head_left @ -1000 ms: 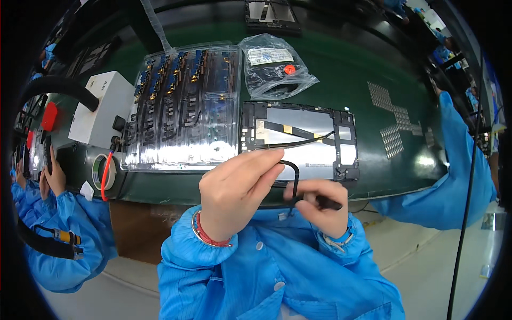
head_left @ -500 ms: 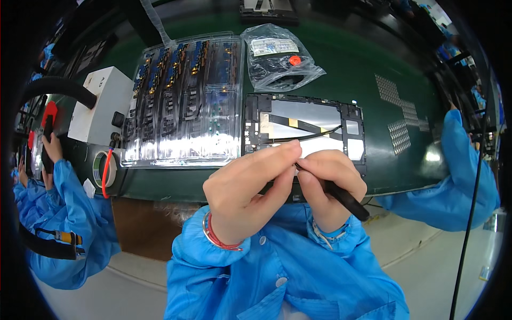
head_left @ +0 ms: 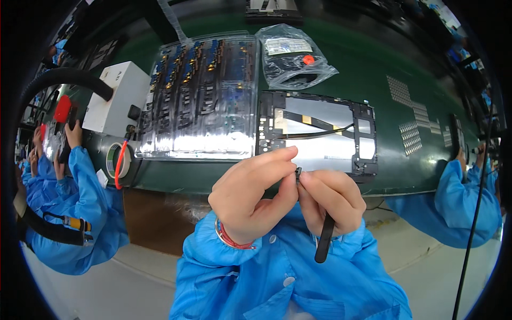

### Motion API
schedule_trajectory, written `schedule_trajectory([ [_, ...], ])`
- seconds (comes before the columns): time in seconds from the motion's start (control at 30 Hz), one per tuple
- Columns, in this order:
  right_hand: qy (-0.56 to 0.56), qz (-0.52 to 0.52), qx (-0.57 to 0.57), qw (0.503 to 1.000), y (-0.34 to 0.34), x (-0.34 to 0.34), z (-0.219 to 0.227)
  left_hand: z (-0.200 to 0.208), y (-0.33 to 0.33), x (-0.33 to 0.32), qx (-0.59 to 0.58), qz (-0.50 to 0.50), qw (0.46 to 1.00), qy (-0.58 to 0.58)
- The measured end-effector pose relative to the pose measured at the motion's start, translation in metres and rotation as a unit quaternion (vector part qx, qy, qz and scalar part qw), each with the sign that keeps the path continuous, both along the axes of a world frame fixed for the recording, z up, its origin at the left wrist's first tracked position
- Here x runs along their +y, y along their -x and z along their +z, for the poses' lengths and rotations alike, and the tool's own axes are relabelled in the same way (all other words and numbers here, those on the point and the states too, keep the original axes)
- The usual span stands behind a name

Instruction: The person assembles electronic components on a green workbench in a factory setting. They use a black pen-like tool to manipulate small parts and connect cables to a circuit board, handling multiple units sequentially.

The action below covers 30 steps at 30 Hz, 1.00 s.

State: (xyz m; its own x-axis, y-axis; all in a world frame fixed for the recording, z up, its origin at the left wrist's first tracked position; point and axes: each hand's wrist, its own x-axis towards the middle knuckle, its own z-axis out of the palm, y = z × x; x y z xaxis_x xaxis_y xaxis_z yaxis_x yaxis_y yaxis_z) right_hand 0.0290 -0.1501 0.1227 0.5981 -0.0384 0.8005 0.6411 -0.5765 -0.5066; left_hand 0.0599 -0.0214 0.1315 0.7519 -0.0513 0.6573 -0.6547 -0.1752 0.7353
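In front of my chest, both hands meet at the fingertips. My left hand [head_left: 250,194] is closed, pinching a small black part [head_left: 298,173] between thumb and forefinger; what kind of part it is cannot be made out. The fingertips of my right hand [head_left: 336,198] touch that same part. A slim black tool with a rounded end [head_left: 324,242] is held in my right hand and hangs down below the palm; its working end is hidden. Just beyond my hands lies an opened tablet-like device [head_left: 317,154], with a silver inner plate, black frame and dark flat cables.
A clear plastic tray [head_left: 200,154] of flex cables lies left of the device, a zip bag [head_left: 290,66] behind it. Further left are a white box [head_left: 114,101] with a black hose and a tape roll [head_left: 118,160]. Metal-coloured sheets [head_left: 410,138] lie right. Co-workers' blue sleeves [head_left: 464,202] flank both sides.
The black tool has swung from pointing right to pointing down. My fingertips have parted slightly, showing more of the small black part. The whole view has shifted, moving the bench rightward in the picture.
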Motion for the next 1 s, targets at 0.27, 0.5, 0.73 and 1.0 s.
schedule_trajectory([
  [0.27, -0.084, 0.084, 0.125, 0.985, 0.008, -0.007, 0.006, 0.003, -0.053, 0.043, -0.095, 0.147, 0.962, -0.207],
  [0.5, -0.091, 0.063, 0.093, 0.99, 0.01, -0.017, 0.01, -0.017, -0.132, 0.043, -0.195, 0.179, 0.803, -0.534],
  [0.73, -0.096, 0.03, 0.119, 0.988, 0.012, -0.029, 0.001, -0.018, -0.119, 0.055, -0.222, 0.094, 0.742, -0.625],
  [1.0, -0.066, -0.011, 0.194, 0.979, 0.007, -0.066, 0.003, 0.014, -0.082, 0.06, -0.081, 0.137, 0.785, -0.599],
])
